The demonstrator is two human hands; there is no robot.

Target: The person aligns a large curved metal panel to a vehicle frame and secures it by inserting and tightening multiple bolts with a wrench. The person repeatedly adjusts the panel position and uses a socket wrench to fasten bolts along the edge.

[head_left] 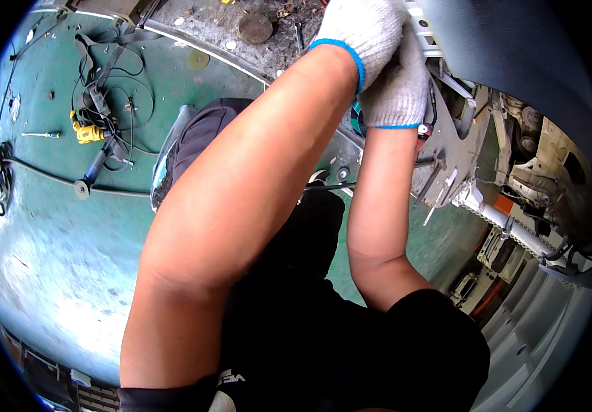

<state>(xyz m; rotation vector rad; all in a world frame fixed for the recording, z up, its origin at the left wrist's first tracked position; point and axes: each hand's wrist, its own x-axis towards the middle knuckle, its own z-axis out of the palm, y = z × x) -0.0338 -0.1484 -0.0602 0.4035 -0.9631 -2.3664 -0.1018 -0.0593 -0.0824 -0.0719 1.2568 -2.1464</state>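
Observation:
Both my hands wear white knit gloves with blue cuffs and are close together at the top of the head view. My left hand (364, 41) is rounded and closed, partly cut off by the upper edge, and overlaps my right hand (397, 89). My right hand looks curled too, beside a grey car body panel (509, 41). A teal part (358, 118) and a red and black part (425, 130) show on either side of my right wrist. What the hands grip is hidden behind the gloves.
A metal platform (206, 41) carries a round rusty disc (254, 29) and debris. On the green floor lie a yellow power tool (88, 129), an angle grinder (90, 177), a screwdriver (43, 134) and tangled cables. Exposed car underbody parts (533, 165) stand at right.

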